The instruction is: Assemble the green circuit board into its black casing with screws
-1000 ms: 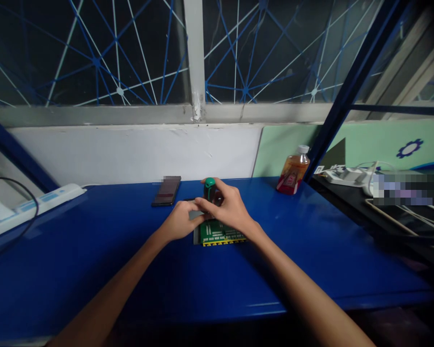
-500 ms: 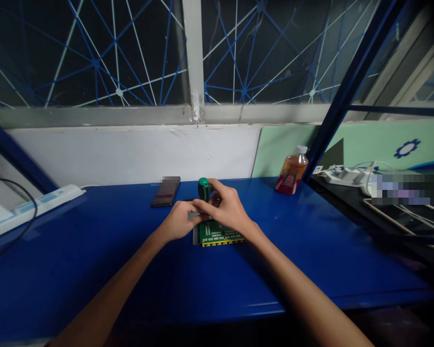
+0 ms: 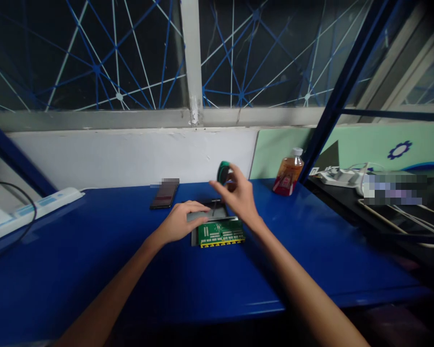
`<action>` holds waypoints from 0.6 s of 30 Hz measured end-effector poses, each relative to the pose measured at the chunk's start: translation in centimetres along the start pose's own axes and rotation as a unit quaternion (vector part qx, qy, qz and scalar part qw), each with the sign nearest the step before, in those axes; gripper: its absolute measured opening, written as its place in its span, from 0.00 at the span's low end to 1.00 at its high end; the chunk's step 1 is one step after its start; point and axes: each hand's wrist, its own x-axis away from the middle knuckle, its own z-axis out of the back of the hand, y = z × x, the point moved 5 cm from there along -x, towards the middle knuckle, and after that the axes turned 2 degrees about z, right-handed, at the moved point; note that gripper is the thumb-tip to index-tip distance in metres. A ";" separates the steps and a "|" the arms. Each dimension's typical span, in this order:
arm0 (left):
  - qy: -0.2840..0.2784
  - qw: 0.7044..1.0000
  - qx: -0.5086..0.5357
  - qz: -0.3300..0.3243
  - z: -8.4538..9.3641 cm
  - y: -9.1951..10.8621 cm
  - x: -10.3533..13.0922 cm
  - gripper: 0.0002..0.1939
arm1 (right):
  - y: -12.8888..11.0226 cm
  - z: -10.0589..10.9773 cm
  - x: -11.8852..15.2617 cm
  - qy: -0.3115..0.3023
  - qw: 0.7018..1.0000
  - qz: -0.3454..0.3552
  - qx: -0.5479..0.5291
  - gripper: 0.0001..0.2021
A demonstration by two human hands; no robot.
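A green circuit board (image 3: 220, 232) with a yellow front edge lies on the blue table (image 3: 148, 294). Behind it is a grey metal piece (image 3: 217, 211), partly covered by my hands. My left hand (image 3: 183, 219) rests on the left end of this piece, fingers stretched out over it. Above its right side, my right hand (image 3: 240, 193) is closed round a screwdriver with a green and black handle (image 3: 223, 172). Its thin shaft points down toward the metal piece; whether the tip touches is too small to tell.
A dark phone (image 3: 165, 193) lies behind my left hand. At the back right stands a bottle of reddish liquid (image 3: 288, 173). A white power strip (image 3: 32, 214) is at the left, and cables lie on a dark surface at the right.
My right hand and the screwdriver have moved up and to the right, away from my left hand. More of the grey metal piece now shows, and the handle leans more.
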 end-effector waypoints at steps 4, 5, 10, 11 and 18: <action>-0.027 0.999 -0.039 -0.016 -0.4 1.0 0.2 0.19 | 4.4 5.9 -0.5 0.121 0.984 -0.032 0.126 0.28; -0.037 0.998 -0.054 -0.023 -0.7 1.4 0.3 0.20 | 5.9 6.8 -0.3 0.097 0.979 -0.047 0.171 0.27; -0.079 0.982 -0.158 -0.070 -2.8 2.6 0.9 0.28 | 12.1 7.5 2.1 -0.166 0.918 -0.145 0.331 0.28; -0.079 0.978 -0.176 -0.079 -3.1 2.7 1.0 0.30 | 12.5 7.3 2.5 -0.187 0.906 -0.157 0.347 0.29; -0.076 0.969 -0.217 -0.094 -3.9 2.4 1.3 0.27 | 11.4 5.2 3.6 -0.277 0.851 -0.119 0.431 0.29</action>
